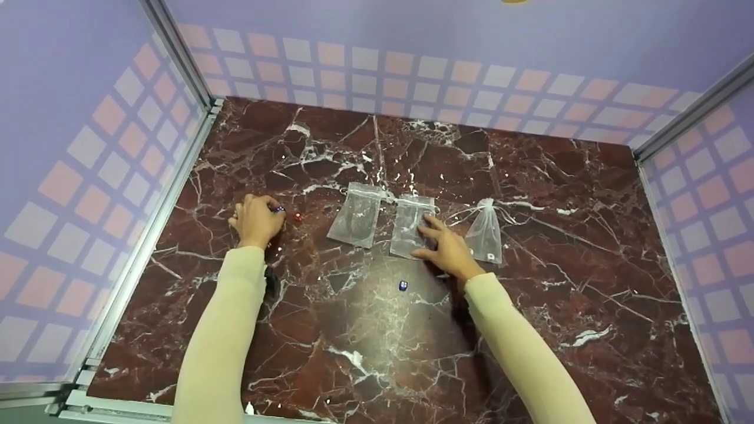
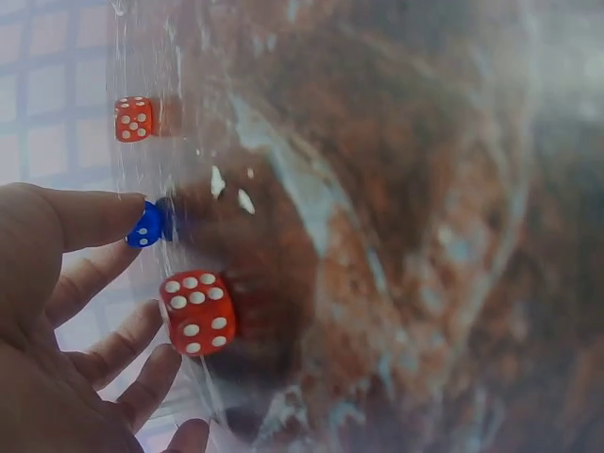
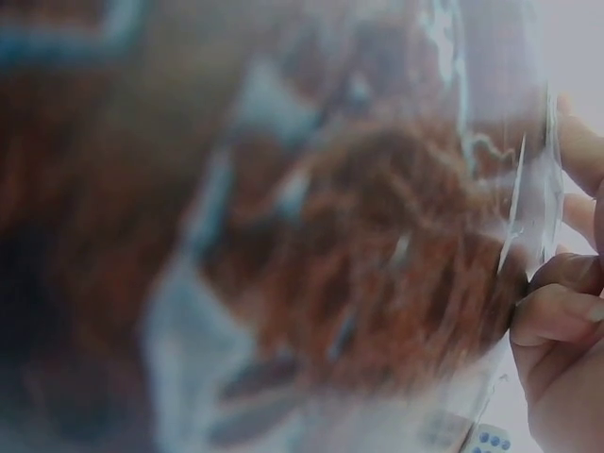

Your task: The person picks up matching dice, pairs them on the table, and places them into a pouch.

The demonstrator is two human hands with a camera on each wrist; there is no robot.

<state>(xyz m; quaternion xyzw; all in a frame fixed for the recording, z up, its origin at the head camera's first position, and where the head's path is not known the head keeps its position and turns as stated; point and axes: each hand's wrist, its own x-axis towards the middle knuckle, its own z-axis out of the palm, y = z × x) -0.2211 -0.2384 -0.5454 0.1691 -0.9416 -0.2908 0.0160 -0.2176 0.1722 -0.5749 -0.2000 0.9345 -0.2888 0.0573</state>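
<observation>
At the left of the marble-look table, my left hand [image 1: 257, 221] pinches a blue die [image 2: 145, 225] between thumb and fingertip. A red die [image 2: 134, 120] lies beyond it, and another red die [image 2: 198, 313] is close to the lower fingers. My right hand [image 1: 450, 250] rests with spread fingers on the middle sheer white drawstring pouch [image 1: 406, 235], which lies flat. To its left lies a similar flat pouch [image 1: 356, 218]. On the right, a pouch drawn tight at the neck [image 1: 486, 227] has small white dice [image 1: 490, 257] at its bottom.
A dark blue die [image 1: 403, 285] lies on the table [image 1: 365, 330] in front of the middle pouch. Metal frame rails [image 1: 141, 235] and checkered panels [image 1: 106, 147] border the table at the left, back and right.
</observation>
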